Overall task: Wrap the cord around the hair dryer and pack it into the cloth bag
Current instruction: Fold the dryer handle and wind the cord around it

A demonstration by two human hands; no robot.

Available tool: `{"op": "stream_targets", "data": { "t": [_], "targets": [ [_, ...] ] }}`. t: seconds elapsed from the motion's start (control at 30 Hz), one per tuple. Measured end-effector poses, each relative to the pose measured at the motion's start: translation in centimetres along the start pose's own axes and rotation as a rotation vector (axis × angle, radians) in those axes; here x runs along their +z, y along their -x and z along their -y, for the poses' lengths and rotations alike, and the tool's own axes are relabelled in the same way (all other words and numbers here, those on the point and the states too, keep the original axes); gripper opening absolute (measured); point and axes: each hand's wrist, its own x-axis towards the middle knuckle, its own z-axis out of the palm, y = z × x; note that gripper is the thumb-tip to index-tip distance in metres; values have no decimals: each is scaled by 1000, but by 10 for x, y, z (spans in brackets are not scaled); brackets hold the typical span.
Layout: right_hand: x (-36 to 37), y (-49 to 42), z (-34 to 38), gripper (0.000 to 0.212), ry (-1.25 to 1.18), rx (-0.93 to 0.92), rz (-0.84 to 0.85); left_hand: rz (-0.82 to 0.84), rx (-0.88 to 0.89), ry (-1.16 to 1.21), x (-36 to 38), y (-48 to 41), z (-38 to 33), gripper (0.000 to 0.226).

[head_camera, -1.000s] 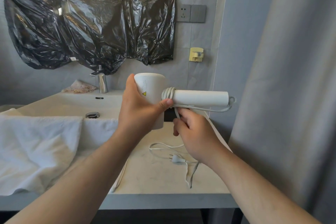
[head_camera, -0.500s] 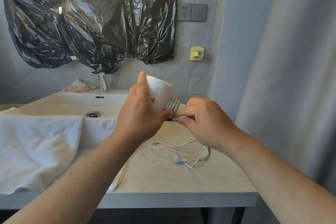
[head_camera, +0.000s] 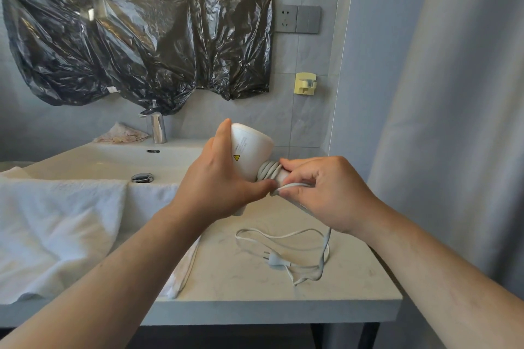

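My left hand (head_camera: 219, 178) grips the barrel of a white hair dryer (head_camera: 249, 147) above the counter. Its handle points right and is mostly hidden under my right hand (head_camera: 326, 193). Several turns of the white cord (head_camera: 268, 171) sit around the handle next to the barrel. My right hand pinches a strand of the cord against the handle. The loose cord (head_camera: 283, 236) hangs down and loops on the counter, ending in the plug (head_camera: 275, 259). A white cloth (head_camera: 56, 229) lies at the left; I cannot tell whether it is the bag.
A stone counter (head_camera: 241, 289) holds a white basin (head_camera: 113, 159) with a chrome tap (head_camera: 157, 127). Black plastic sheeting (head_camera: 136, 25) covers the wall above. A socket (head_camera: 285, 18) and a yellow hook (head_camera: 304, 83) are on the tiles. A grey curtain (head_camera: 453, 122) hangs at the right.
My right hand came up from under the handle and over it, carrying the cord around. The handle, plainly visible a second ago, is now covered. The loose loop on the counter shifted.
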Motion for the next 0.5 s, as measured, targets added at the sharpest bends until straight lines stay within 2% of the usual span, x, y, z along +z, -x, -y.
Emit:
{"op": "stream_targets", "data": {
  "t": [0.17, 0.23, 0.4, 0.5],
  "targets": [
    [0, -4, 0, 15, -4, -2, -30, -26, 13, 0, 1, -1, 0, 113],
    [1, -5, -1, 21, 6, 4, -63, 6, 46, 8, 0, 0, 2, 118],
    [0, -6, -3, 13, -116, 138, -130, 61, 95, -53, -4, 7, -5, 149],
    [0, -8, -2, 14, -71, 191, -155, 56, 83, -132, -1, 6, -9, 149]
  ]
}}
